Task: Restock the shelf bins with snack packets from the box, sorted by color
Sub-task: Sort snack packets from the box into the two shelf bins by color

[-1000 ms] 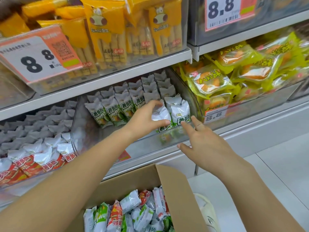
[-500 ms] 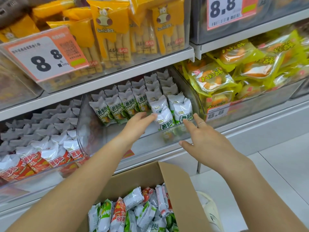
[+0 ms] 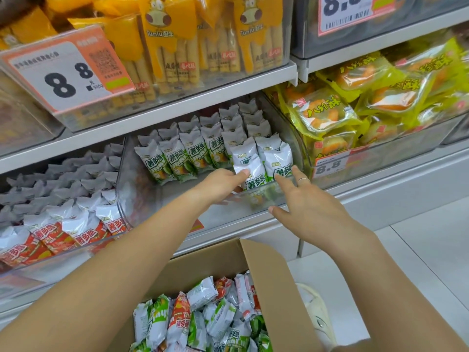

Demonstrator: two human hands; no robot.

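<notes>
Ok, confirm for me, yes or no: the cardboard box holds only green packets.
No: the cardboard box holds red packets mixed in among the green packets.

Snack packets (image 3: 203,153) are standing in rows in the middle shelf bin (image 3: 142,199), another packet-filled bin (image 3: 38,265) lying to its left, the open cardboard box (image 3: 276,283) sitting below in front.

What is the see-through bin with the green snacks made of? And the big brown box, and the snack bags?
The bin looks like clear hard plastic: you see straight through its shiny wall. The box seems to be plain cardboard: matte brown, with a stiff folded flap. The green packets look like thin glossy plastic film, maybe foil-lined: they crinkle, shine, and have zigzag sealed tops.
</notes>
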